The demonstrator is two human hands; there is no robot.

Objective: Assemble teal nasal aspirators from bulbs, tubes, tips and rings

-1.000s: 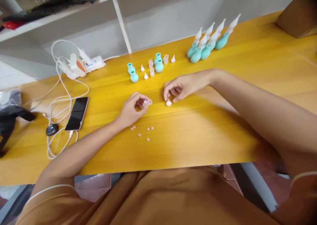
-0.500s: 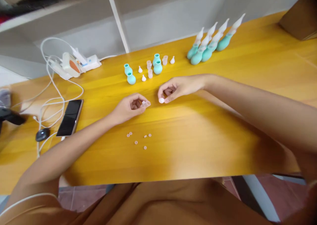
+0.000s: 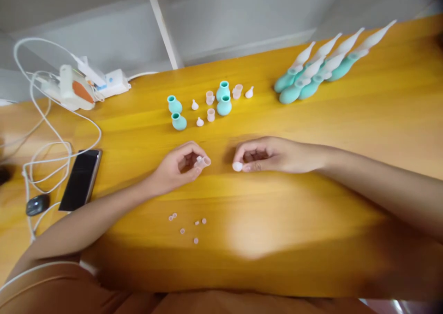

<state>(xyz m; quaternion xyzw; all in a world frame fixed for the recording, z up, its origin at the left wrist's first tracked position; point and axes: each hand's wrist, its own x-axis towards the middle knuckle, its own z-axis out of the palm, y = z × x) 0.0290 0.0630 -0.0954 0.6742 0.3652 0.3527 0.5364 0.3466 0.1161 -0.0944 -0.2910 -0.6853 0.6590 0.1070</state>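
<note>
On the worktop (image 3: 294, 212), six rings (image 3: 182, 231) lie on the near side of the left fingers, well clear of them. The left hand (image 3: 178, 168) pinches a clear cup (image 3: 205, 162), its mouth jutting past the thumb. Across a gap, the right hand (image 3: 277, 155) has thumb and fingers nipped on a white tip (image 3: 237, 166), round end showing. Beyond the fingers stand teal bulbs (image 3: 224, 106), loose cups (image 3: 211, 116) and loose tips (image 3: 200, 122); past the right fingers, assembled bulbs (image 3: 290, 93).
</note>
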